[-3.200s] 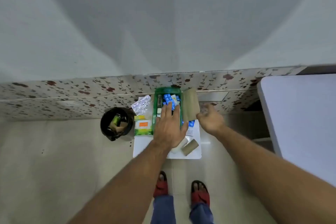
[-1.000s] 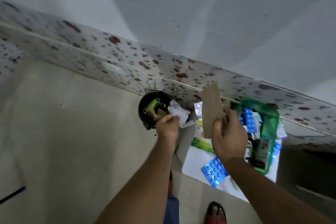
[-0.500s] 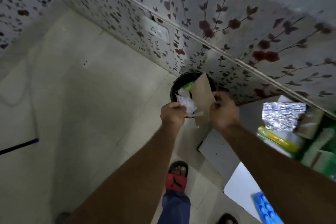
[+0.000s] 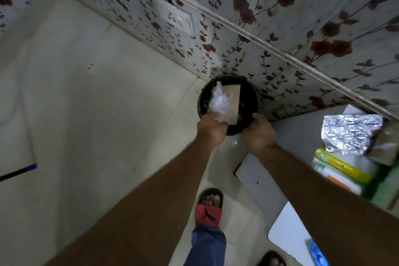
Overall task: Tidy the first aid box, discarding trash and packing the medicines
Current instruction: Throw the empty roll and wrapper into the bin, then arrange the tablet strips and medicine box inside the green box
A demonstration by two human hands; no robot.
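Black bin [image 4: 250, 101] stands on the floor against the floral wall [image 4: 280, 17], brown card [image 4: 232, 101] and clear wrapper [image 4: 219, 101] over its mouth. Left hand [image 4: 212, 129] is closed on the wrapper at the near rim. Right hand [image 4: 260, 134] is at the rim, empty; finger spread unclear.

Bare forearms, blue jeans leg [image 4: 208, 246], red-strapped black sandal [image 4: 208, 208]

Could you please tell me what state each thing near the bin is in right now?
Bin: upright, open, holding trash.
Plastic wrapper: crumpled, over the bin, pinched by the left hand.
Brown card: lying across the bin's mouth.
Right hand: at the bin's rim, holding nothing visible.
Foil strip: crinkled, outside the bin.
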